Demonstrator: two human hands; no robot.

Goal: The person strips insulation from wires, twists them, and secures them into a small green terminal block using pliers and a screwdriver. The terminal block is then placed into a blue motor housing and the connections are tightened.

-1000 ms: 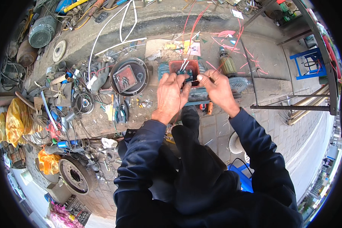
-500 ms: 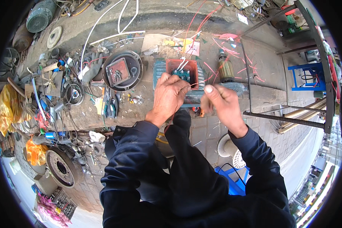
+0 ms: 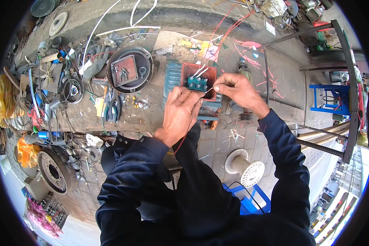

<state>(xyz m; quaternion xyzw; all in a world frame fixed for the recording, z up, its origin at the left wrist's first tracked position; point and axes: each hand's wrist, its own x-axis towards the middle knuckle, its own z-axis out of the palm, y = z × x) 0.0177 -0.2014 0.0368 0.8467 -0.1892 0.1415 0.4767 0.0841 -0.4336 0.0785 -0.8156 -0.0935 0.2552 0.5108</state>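
A green motor (image 3: 173,80) lies in front of me with its red square terminal box (image 3: 211,73) uncovered. Inside sits a teal terminal block (image 3: 197,83) with metal studs, and white-sleeved leads (image 3: 199,70) reach over it from the far side. My left hand (image 3: 178,114) is closed at the box's near left corner, fingers pinched on a red wire (image 3: 183,142) whose tail hangs below the hand. From the right, my right hand (image 3: 241,95) pinches the thin wire end near the box's near right edge. Both fingertips hide part of the wire.
Left of the motor stands a round dark metal cover (image 3: 147,78) holding a red lid (image 3: 124,69) with small hardware. Pliers (image 3: 114,110) and loose nuts (image 3: 141,103) lie nearer. A rotor (image 3: 245,70) is on the right, beside a steel-bar frame (image 3: 343,69). A white spool (image 3: 252,173) stands below.
My right hand has moved in from the right, to the wire end beside the terminal box. My left hand stays at the box. The view has shifted slightly, showing more of the spool.
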